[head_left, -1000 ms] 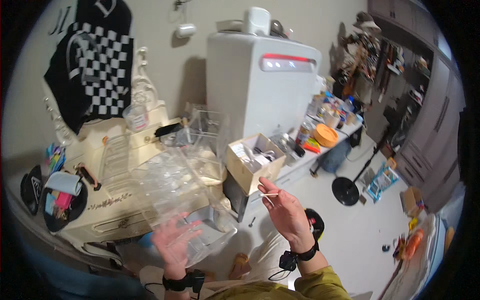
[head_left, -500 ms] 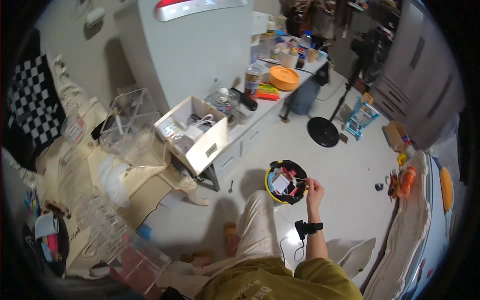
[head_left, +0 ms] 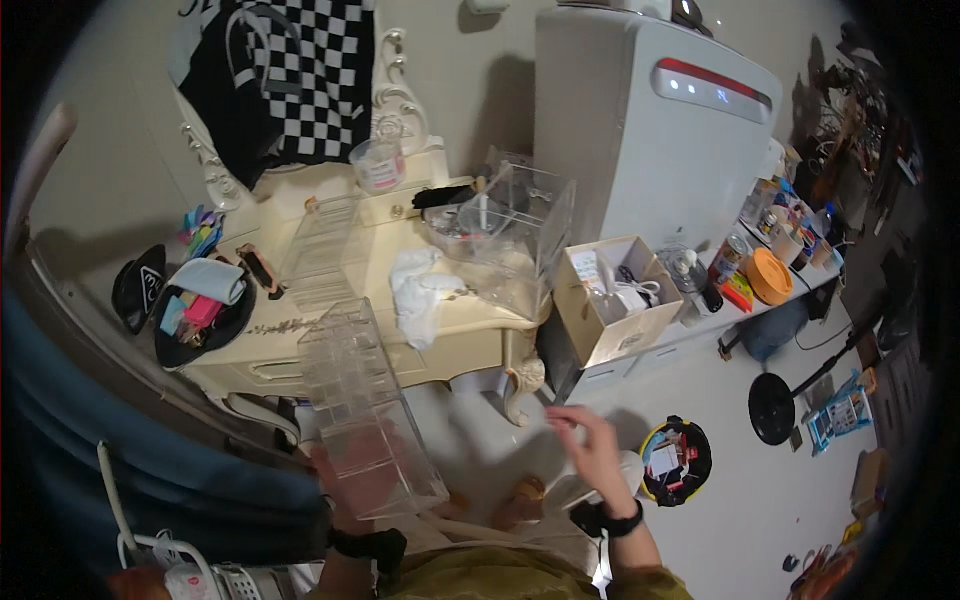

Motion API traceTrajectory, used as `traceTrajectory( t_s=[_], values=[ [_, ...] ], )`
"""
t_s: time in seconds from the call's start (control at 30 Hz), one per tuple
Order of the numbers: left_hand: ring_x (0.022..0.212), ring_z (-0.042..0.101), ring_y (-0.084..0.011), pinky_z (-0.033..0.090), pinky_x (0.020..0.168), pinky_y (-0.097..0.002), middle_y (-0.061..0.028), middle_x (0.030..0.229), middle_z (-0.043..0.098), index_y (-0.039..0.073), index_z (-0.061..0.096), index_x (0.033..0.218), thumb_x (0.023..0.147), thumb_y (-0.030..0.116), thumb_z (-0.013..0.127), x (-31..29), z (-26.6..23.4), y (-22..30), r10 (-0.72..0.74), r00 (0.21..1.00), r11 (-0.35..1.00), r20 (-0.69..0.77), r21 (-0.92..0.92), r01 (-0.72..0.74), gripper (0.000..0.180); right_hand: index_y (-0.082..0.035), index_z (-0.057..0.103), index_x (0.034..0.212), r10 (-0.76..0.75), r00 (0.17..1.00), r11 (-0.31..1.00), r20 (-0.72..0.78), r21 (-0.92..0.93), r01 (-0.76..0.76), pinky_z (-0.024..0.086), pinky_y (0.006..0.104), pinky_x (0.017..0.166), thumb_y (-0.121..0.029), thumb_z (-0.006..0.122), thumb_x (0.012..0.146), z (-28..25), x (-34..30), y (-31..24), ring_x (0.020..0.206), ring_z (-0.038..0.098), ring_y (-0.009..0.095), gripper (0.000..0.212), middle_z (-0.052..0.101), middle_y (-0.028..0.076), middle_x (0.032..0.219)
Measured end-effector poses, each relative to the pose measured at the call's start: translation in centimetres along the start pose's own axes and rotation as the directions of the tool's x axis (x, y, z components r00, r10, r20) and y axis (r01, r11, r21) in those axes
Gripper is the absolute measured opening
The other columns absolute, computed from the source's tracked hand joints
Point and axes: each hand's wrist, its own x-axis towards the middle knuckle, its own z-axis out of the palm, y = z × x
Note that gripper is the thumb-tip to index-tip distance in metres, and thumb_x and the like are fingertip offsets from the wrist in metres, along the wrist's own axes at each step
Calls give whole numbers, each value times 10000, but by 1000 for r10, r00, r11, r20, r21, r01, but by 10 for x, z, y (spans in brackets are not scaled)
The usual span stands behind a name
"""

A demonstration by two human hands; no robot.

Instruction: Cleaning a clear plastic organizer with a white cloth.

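Balance the clear organizer (head_left: 348,362) squarely in the left hand (head_left: 365,468) holding it, using the right hand (head_left: 592,450), loosely parted and seemingly empty, to guard against the worktop (head_left: 480,312) ahead.

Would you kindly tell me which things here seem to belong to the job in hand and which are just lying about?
Seemingly in the job:
Clear plastic organizer, held in the left hand
Right hand, apart from the organizer

Apparently just lying about:
Orange round container
Checkered black-and-white cloth
Open cream box
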Motion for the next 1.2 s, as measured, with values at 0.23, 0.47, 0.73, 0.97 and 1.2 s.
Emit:
traceTrajectory(
  t_s=[0.23,0.47,0.73,0.97,1.2],
  values=[
    [1147,514,-392,417,984,-523,-258,1323,429,42,319,1412,911,450,497,-30,-32,36,-274,952,920,-136,253,300,670,-23,557,1193,-443,895,817,-46,-432,382,362,419,1030,-225,607,873,182,204,-19,1221,471,353,381,458,255,1332],
    [1130,539,-385,453,952,-490,-277,1318,451,35,300,1425,960,394,396,-25,12,49,-245,899,677,-363,600,427,595,-20,614,1115,-360,929,843,86,-396,363,444,429,883,-175,535,889,214,246,39,1026,567,384,285,614,231,1101],
    [993,622,-284,557,793,-399,-176,1151,578,1,380,1344,931,276,552,-3,-43,45,-278,904,654,-325,625,426,525,5,434,1337,7,913,912,407,371,-173,435,344,951,-349,367,1008,114,82,-144,1136,552,216,487,560,116,1262],
    [975,622,-269,570,783,-406,-167,1145,561,9,342,1350,917,192,560,13,4,-16,-413,871,494,-265,738,459,518,-85,314,1439,-472,848,881,243,174,440,90,497,1134,-303,345,992,77,-6,-101,1419,133,372,499,201,155,1531],
    [973,621,-266,572,778,-406,-166,1148,555,12,337,1349,913,174,558,10,14,-40,-505,814,399,-286,760,514,515,-59,256,1450,-396,909,916,132,-19,401,59,513,1132,-295,434,940,47,20,-121,1420,76,397,589,156,165,1539]
  ],
)
